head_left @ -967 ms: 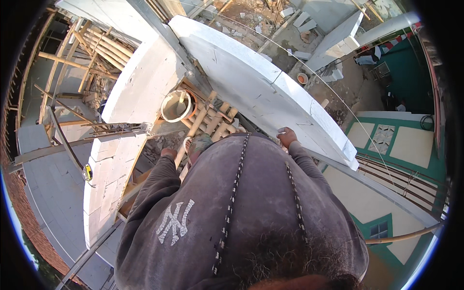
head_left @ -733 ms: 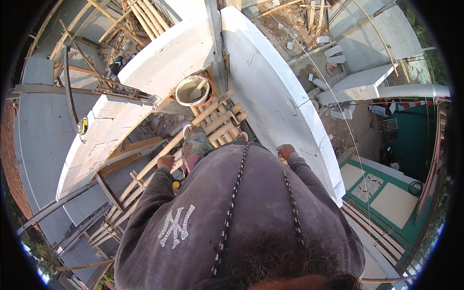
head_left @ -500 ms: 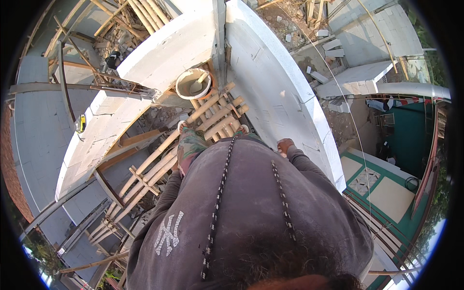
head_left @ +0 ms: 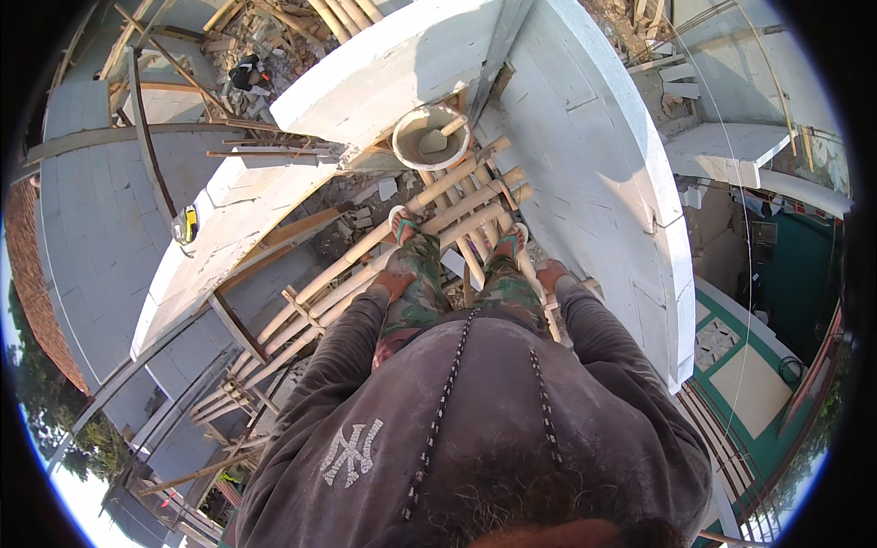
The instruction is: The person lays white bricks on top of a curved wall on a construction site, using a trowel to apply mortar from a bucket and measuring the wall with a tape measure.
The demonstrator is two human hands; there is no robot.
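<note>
My left hand [head_left: 393, 282] hangs beside my left thigh, its fingers loosely apart against the camouflage trousers [head_left: 418, 267]. On the other side my right hand [head_left: 551, 274] is by my right leg, close to the pale block wall; its fingers are loosely bent, and I see nothing in it. Both feet, in flip-flops, stand on a platform of bamboo poles [head_left: 370, 254]. Ahead of my feet a bucket [head_left: 399, 144] holds grey mortar, with a trowel [head_left: 437, 139] lying in it. Neither hand touches the bucket or trowel.
A tall block wall [head_left: 585, 155] rises close on my right. Another block wall [head_left: 233, 205], lower in its middle, runs along the left, carrying a yellow-and-black tape measure [head_left: 185, 225]. Gaps between the poles show rubble below. A thin string [head_left: 747, 247] crosses at the right.
My view has shifted, so bucket and walls sit further right in it. More of my legs and feet shows. My left hand has come into clearer view by the thigh.
</note>
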